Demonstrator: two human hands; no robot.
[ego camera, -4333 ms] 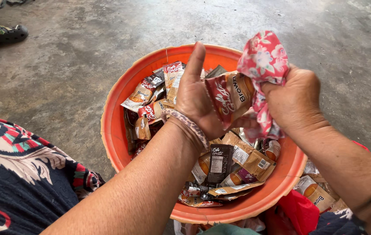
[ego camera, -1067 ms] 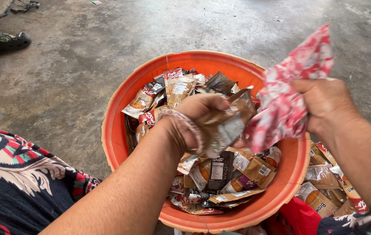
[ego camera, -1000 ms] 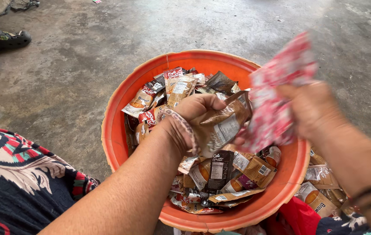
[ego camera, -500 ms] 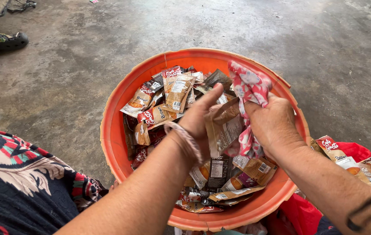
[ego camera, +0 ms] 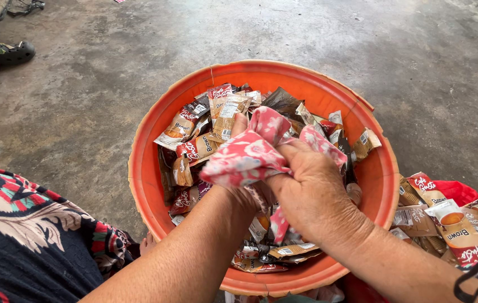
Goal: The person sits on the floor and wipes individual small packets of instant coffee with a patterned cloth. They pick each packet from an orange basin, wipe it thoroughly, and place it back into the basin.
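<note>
R hand (ego camera: 312, 193) gripped pink floral cloth (ego camera: 247, 157) over L hand (ego camera: 245, 196), fingers hidden, prob. on a sachet; best rubbed firmly above orange basin (ego camera: 143, 168).

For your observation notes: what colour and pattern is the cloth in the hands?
Pink-red with white flowers, cloth, clearest in the head view.

Your right hand (ego camera: 312, 193) & left hand (ego camera: 244, 196) clutch the floral cloth (ego camera: 250, 154) over the orange basin (ego camera: 149, 168) of sachets (ego camera: 199, 147); sandal (ego camera: 0, 53) at 10 o'clock.
</note>
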